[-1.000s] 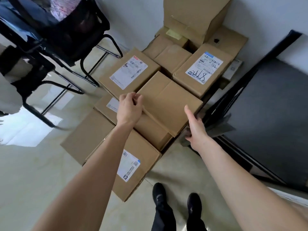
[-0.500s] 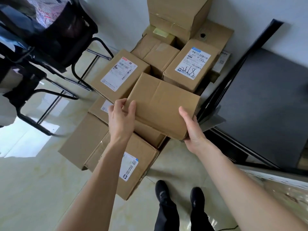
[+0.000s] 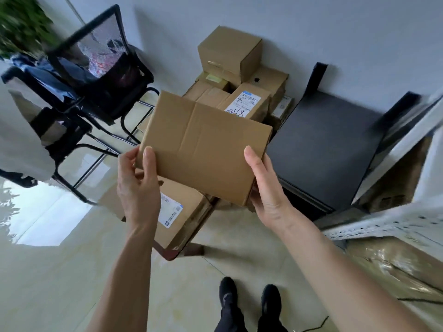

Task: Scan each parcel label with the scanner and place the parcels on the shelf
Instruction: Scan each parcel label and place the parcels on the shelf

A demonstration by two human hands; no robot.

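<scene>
Parcel (image 3: 203,144) now lifted clear by both hands, label-free face up.

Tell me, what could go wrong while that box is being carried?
The plain box shows no label on its visible face, so it may need turning before scanning. Left hand and right hand hold only its near corners, so it could tip forward. Parcels stacked near the feet might trip the person.

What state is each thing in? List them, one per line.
Held parcel: lifted off the pile, plain face up, no label showing.
Left hand: grips its near left corner.
Right hand: grips its near right corner.
Labelled parcel: on the pile, label up.
Scribbled parcel: on the pile, label up.
</scene>
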